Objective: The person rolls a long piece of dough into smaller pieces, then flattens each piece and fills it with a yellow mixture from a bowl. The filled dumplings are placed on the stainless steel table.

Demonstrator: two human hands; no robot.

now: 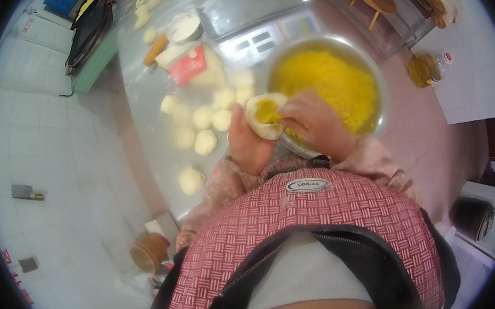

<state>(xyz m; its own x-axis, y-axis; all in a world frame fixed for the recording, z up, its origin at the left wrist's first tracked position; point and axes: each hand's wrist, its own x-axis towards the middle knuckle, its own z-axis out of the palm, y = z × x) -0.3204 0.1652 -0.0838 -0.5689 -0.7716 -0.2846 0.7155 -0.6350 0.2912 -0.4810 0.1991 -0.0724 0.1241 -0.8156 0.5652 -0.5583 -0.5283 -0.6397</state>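
Observation:
My left hand (252, 144) holds a round dough wrapper (262, 127) with yellow filling (268, 111) in its middle. My right hand (317, 123) is at the wrapper's right edge, its fingers bunched and somewhat blurred; whether they pinch dough or filling I cannot tell. Under and beyond the right hand stands a large metal bowl (384, 100) of crumbly yellow filling. Several pale dough balls (205, 142) lie on the metal table left of my left hand. Farther off are a red scraper (187, 65) on a dough mass (213, 67), a rolling pin (155, 49) and a bowl of flour (184, 26).
A digital scale (249, 45) stands behind the filling bowl on the metal table (146, 116). More dough pieces lie at the table's far left. A wooden stool (376, 1) and an oil jug (426, 69) are at the upper right, a brown bucket (149, 252) at the lower left.

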